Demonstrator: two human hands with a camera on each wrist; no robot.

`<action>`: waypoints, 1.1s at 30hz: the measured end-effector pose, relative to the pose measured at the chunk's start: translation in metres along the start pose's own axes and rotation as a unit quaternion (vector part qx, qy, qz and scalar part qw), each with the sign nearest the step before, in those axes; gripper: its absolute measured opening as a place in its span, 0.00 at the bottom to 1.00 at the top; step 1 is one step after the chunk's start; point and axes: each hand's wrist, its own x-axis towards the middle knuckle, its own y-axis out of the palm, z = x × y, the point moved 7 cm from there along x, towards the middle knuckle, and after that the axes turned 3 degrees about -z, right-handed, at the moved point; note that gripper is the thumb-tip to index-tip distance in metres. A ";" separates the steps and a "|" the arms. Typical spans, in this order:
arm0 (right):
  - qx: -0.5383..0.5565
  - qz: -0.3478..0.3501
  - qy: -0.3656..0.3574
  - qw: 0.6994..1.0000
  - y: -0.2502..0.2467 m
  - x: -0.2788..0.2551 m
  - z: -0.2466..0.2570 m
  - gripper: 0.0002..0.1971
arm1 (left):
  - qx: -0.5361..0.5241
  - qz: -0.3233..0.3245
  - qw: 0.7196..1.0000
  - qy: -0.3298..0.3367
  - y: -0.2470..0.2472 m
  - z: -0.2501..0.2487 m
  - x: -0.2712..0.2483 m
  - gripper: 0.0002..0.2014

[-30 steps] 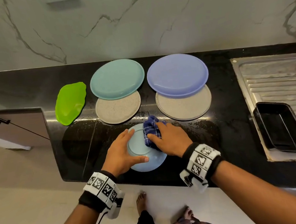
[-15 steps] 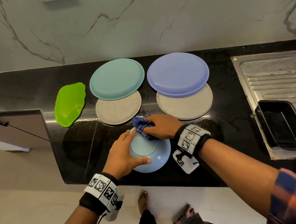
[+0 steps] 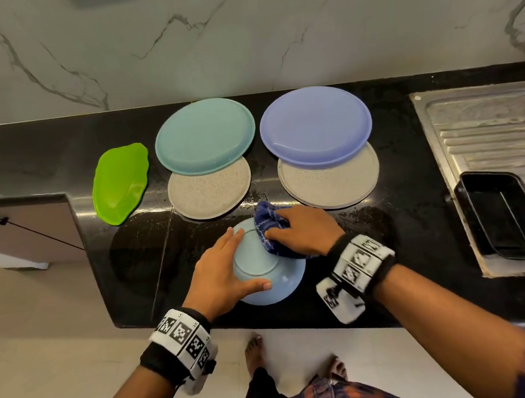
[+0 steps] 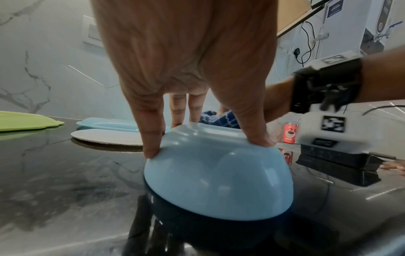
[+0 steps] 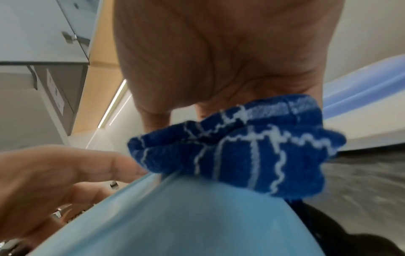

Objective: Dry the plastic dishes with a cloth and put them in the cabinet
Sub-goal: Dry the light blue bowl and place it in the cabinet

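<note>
Light-blue bowl (image 3: 272, 281) sits upside down at the counter's (image 3: 131, 243) front edge, left hand (image 3: 220, 273) curled round its base. Right hand (image 3: 302, 230) grips a bunched blue cloth (image 3: 269, 230) against its far side. Beyond lie two grey plates, then teal plate (image 3: 205, 135) and violet plate (image 3: 315, 124) near the back edge.

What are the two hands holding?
Left hand grips the upturned light blue plastic bowl by its base; right hand clutches the bunched blue checked cloth.
</note>
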 end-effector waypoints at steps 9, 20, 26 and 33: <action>0.004 0.055 -0.035 0.998 0.001 0.031 0.027 0.20 | -0.006 -0.013 1.000 0.017 -0.001 -0.003 0.000 0.61; 0.091 -0.061 0.089 0.990 0.022 -0.064 -0.013 0.30 | 0.012 -0.014 1.000 0.015 0.001 -0.002 0.001 0.68; 0.001 0.073 0.004 0.997 -0.007 0.018 0.023 0.18 | -0.005 -0.032 0.999 0.033 0.000 0.001 0.002 0.63; -0.045 0.253 -0.069 0.964 0.000 0.073 0.065 0.11 | -0.023 -0.093 0.991 0.095 0.000 -0.004 -0.014 0.38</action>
